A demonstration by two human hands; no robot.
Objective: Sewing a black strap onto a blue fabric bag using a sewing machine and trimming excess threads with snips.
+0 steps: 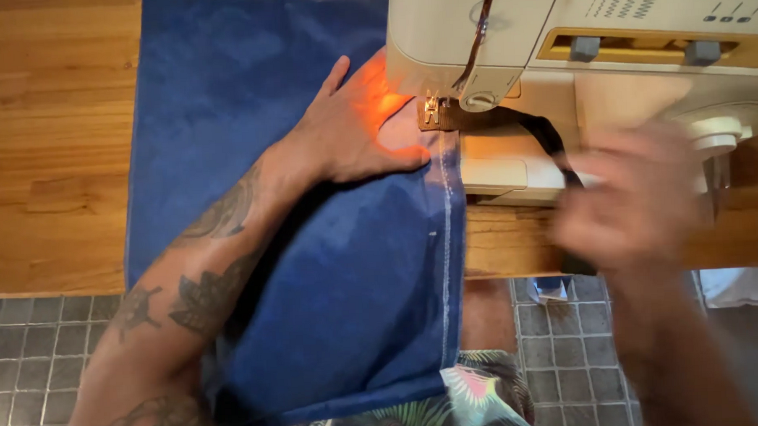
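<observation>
Two hands worked at a wooden worktop [50,166]. Under the left hand [355,126] lay a blue cloth [248,66], which ran from the worktop's far side down over the near edge toward the lap. That hand lay flat, fingers spread, pressing the cloth just left of the presser foot [432,110]. A pale stitched seam [447,236] ran toward the body from there. Beyond the fingers stood a cream sewing machine [608,37]. The right hand [635,200] was blurred beside a black strap [557,152]; its grip could not be told.
</observation>
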